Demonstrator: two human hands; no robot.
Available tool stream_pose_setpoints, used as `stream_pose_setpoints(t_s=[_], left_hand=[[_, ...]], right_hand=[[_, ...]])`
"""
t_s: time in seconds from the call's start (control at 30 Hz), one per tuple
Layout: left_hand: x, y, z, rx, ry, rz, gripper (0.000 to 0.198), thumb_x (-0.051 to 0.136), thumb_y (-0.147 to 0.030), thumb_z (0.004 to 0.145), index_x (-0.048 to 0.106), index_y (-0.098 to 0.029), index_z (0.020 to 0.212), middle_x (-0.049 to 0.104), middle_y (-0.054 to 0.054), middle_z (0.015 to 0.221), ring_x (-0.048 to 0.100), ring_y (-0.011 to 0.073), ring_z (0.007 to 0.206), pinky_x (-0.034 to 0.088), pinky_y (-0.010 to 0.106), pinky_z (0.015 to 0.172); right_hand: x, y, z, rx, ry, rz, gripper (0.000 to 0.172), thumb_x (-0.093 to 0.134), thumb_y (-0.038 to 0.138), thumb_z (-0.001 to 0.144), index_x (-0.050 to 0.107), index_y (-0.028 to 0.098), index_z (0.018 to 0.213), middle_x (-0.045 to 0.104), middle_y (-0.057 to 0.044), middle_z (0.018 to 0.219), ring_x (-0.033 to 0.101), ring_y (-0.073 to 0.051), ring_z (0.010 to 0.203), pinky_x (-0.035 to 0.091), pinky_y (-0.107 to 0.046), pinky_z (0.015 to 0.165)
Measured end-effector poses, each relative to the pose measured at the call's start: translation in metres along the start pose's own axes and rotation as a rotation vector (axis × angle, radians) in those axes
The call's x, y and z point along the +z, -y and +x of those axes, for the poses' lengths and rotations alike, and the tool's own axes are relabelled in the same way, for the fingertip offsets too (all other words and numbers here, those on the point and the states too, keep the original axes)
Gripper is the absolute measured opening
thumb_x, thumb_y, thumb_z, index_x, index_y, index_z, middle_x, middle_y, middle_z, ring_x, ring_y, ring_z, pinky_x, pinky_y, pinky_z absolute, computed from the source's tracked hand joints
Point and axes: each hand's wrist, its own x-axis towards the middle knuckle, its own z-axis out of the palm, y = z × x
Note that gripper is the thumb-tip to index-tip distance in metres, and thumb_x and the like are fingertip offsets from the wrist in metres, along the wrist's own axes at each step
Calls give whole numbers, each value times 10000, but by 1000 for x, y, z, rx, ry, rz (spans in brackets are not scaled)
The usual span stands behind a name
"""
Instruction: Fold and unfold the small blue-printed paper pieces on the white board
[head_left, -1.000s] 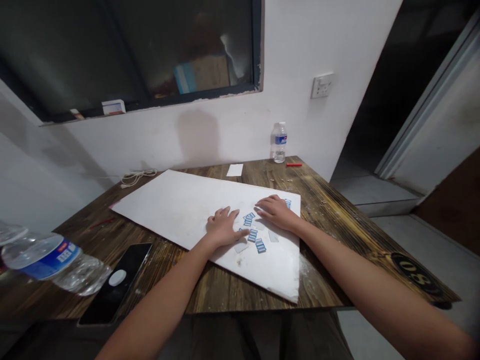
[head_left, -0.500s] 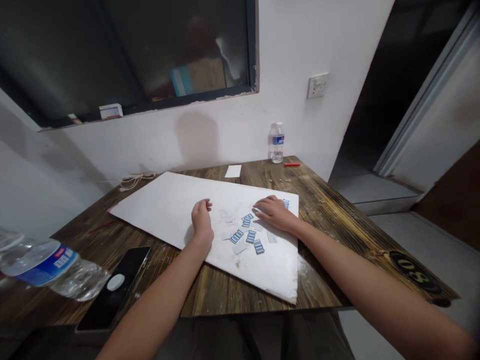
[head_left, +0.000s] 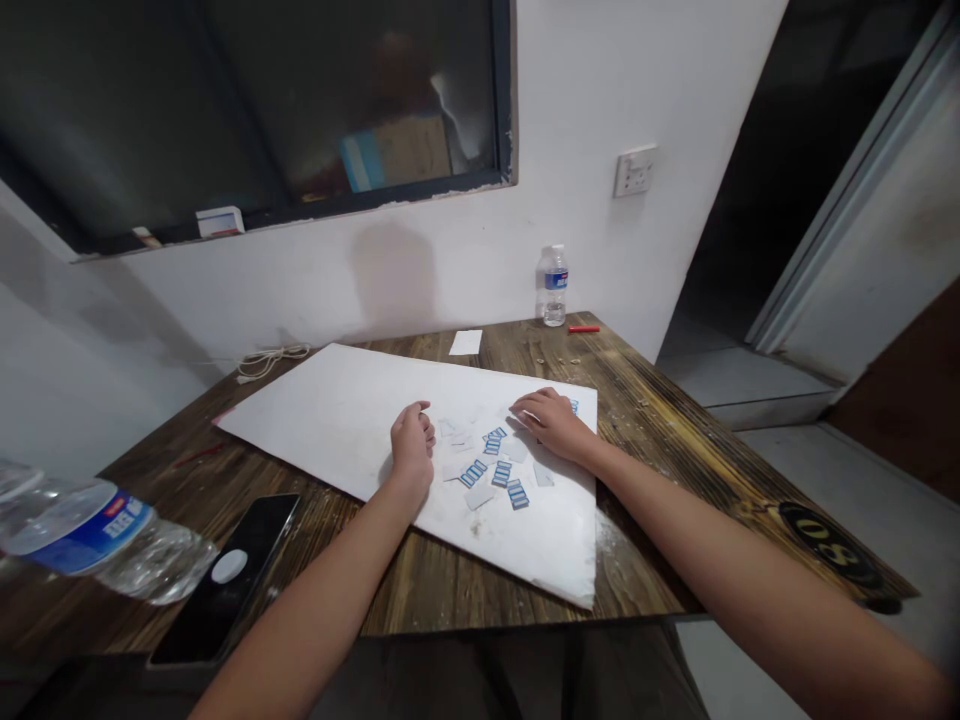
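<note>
Five blue-striped labels (head_left: 502,473) and about six blank white slips (head_left: 480,496) lie scattered on a white board (head_left: 315,425), between the two hands and toward the right of the board. The left hand (head_left: 412,445) is curled into a loose fist, resting on the board just left of the slips. The right hand (head_left: 553,424) lies nearly flat with its fingers slightly spread, its fingertips just beside the labels; neither hand pinches anything.

The board sits askew on a wooden desk (head_left: 645,480). A phone (head_left: 225,575) lies at the near left beside a plastic bottle (head_left: 97,535), and a second bottle (head_left: 553,287) stands at the far edge near a red stick (head_left: 583,329), a paper slip (head_left: 466,342) and a white cable (head_left: 270,362). Above are a window (head_left: 262,100) and a wall socket (head_left: 635,171).
</note>
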Motion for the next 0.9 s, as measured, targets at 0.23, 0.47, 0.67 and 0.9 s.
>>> stream_pose_setpoints(t_s=[0.23, 0.47, 0.67, 0.9], left_hand=[[4, -1, -7, -135, 132, 56, 183, 605, -286, 646, 519, -197, 780, 207, -122, 488, 174, 42, 373, 81, 180, 383], [7, 8, -21, 135, 414, 696, 163, 514, -316, 781, 603, -193, 722, 446, -31, 568, 401, 109, 493, 301, 234, 460], [3, 15, -24, 666, 746, 1163, 182, 565, -254, 835, 652, -206, 988, 597, 58, 979, 531, 222, 969, 417, 368, 903], [-1, 17, -20, 657, 800, 1336, 345, 636, -360, 822, 650, -216, 1136, 565, 86, 1084, 483, 262, 1033, 413, 403, 931]], right_hand=[[-4, -1, 1, 86, -93, 48, 240, 482, 280, 939, 699, 219, 1022, 701, -83, 1076, 535, -263, 1005, 376, -409, 877], [-5, 0, 1, 73, -126, 73, 280, 440, 294, 954, 710, 226, 990, 720, -76, 1033, 562, -256, 968, 388, -414, 887], [-5, -4, 2, 101, -240, 118, 267, 444, 304, 956, 697, 217, 956, 720, -61, 1017, 573, -247, 974, 396, -389, 888], [-6, -3, 2, 94, -266, 114, 301, 424, 341, 965, 696, 214, 940, 722, -66, 992, 579, -251, 952, 399, -389, 881]])
